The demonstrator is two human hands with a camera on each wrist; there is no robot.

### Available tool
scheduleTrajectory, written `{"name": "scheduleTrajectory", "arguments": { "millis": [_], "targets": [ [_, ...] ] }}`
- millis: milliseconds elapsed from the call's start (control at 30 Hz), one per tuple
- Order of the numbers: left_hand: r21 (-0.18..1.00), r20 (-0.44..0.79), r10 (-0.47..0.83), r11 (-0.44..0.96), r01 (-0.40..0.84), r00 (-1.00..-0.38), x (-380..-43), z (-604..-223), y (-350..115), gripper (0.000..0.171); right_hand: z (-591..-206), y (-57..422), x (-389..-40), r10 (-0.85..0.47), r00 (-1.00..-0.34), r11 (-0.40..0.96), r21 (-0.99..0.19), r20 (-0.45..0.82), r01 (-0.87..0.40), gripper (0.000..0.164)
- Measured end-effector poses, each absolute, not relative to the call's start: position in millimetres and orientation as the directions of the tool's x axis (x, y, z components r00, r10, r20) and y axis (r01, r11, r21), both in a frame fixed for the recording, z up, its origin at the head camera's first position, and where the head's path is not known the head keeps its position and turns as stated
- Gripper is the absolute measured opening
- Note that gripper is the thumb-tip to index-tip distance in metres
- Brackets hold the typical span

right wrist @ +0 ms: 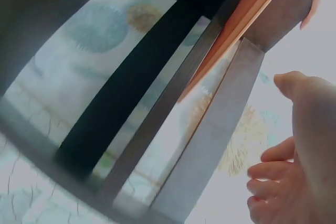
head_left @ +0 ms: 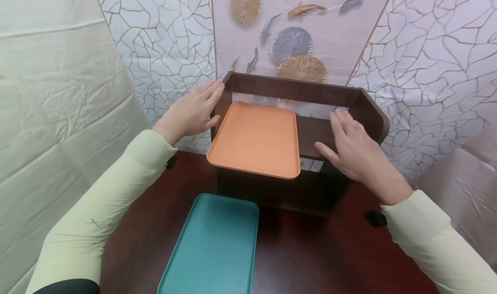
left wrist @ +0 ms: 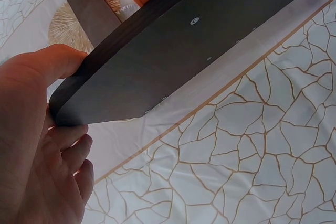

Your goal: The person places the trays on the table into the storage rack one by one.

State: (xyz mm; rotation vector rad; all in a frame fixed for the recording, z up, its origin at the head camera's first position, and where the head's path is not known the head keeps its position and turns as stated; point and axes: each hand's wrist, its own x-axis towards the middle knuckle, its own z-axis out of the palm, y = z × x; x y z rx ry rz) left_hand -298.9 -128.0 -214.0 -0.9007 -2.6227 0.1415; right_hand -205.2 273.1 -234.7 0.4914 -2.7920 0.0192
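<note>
My left hand is at the left side panel of a dark brown wooden shelf. In the left wrist view, its thumb and fingers pinch the panel's rounded corner. An orange tray lies on the shelf's upper board, toward the left, its near end jutting past the front edge. My right hand hovers at the shelf's right part, thumb spread from the fingers, holding nothing. In the right wrist view, that hand shows apart from the shelf.
A teal tray lies on the dark reddish table in front of the shelf. Behind the shelf hangs a patterned cloth with fish and round motifs in its middle panel. A plain pale cloth covers the left side.
</note>
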Motion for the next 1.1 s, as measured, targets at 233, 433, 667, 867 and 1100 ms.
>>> {"name": "scheduleTrajectory", "arguments": {
  "millis": [233, 433, 667, 867, 1100],
  "targets": [
    [-0.21, 0.304, 0.61, 0.792, 0.573, -0.732, -299.0, -214.5, -127.5, 0.081, -226.8, 306.1, -185.4, -0.332, -0.854, 0.942, 0.1, 0.4, -0.319, 0.091],
    [-0.209, 0.286, 0.609, 0.793, 0.572, -0.74, -299.3, -213.0, -127.3, 0.081, -216.7, 329.2, -181.8, -0.305, -0.847, 0.952, 0.099, 0.437, -0.291, 0.089],
    [-0.241, 0.281, 0.612, 0.791, 0.562, -0.739, -299.8, -211.2, -125.5, 0.081, -224.5, 346.2, -187.8, -0.302, -0.846, 0.952, 0.093, 0.439, -0.292, 0.088],
    [-0.238, 0.272, 0.609, 0.793, 0.561, -0.745, -298.2, -210.1, -125.3, 0.081, -234.8, 349.3, -193.1, -0.32, -0.842, 0.946, 0.093, 0.434, -0.311, 0.087],
    [-0.153, 0.22, 0.6, 0.8, 0.58, -0.769, -294.2, -203.8, -128.6, 0.085, -237.6, 350.0, -194.5, -0.329, -0.827, 0.942, 0.091, 0.455, -0.324, 0.086]
  ]
}}
